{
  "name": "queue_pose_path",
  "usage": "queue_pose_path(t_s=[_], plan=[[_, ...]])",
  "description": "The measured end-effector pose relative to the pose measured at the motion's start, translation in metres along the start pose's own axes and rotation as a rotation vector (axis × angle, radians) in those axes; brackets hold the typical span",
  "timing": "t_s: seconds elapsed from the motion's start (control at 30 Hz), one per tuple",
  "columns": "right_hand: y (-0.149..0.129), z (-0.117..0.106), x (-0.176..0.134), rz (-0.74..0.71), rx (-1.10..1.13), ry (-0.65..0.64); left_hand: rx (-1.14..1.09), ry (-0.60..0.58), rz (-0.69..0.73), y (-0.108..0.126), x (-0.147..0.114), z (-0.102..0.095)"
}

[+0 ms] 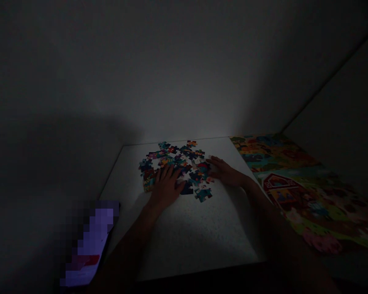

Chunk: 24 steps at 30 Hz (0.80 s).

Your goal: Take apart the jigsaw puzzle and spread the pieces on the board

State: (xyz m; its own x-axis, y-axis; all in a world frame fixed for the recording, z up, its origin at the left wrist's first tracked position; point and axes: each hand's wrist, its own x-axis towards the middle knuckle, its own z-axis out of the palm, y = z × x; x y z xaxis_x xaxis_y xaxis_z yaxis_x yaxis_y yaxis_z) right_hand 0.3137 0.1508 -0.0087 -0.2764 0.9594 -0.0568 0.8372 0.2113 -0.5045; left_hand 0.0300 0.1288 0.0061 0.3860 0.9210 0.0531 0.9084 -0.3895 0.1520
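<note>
Colourful jigsaw puzzle pieces (188, 153) lie in a loose cluster on a pale board (199, 232), some seemingly joined, others overlapping or apart. My left hand (168, 183) rests over the lower left of the cluster, fingers stretched forward and spread, hiding the pieces beneath. At the right edge of the cluster is my right hand (223, 169), its fingers reaching toward the pieces, thumb side low. Whether its fingertips grip a piece is too dark to tell. Nearest me, a teal piece group (203, 193) sits between the two hands.
To the right lie bright illustrated sheets, one with a red barn (277, 181), another with animals (270, 153). A lit screen (95, 241), partly pixelated, stands at the lower left. A pale wall (178, 73) rises behind the board. The room is dim.
</note>
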Motion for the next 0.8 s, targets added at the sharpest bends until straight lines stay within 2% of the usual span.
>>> queue_pose_path(t_s=[0.2,0.33,0.5,0.7,0.8], plan=[[-0.015,0.01,0.007,0.068,-0.114,0.102,-0.081,-0.029,0.197,-0.012,-0.003,-0.002],[-0.018,0.006,0.007,0.074,-0.07,0.085,-0.092,0.005,0.179,-0.012,-0.004,0.001],[-0.018,0.002,0.006,0.122,-0.028,0.128,-0.11,0.019,0.185,-0.014,-0.005,0.005],[-0.016,-0.002,0.006,0.099,0.068,0.129,-0.125,0.013,0.299,-0.016,-0.012,0.004],[-0.013,-0.005,0.005,0.082,0.149,0.172,-0.12,0.025,0.36,-0.013,-0.017,-0.002]])
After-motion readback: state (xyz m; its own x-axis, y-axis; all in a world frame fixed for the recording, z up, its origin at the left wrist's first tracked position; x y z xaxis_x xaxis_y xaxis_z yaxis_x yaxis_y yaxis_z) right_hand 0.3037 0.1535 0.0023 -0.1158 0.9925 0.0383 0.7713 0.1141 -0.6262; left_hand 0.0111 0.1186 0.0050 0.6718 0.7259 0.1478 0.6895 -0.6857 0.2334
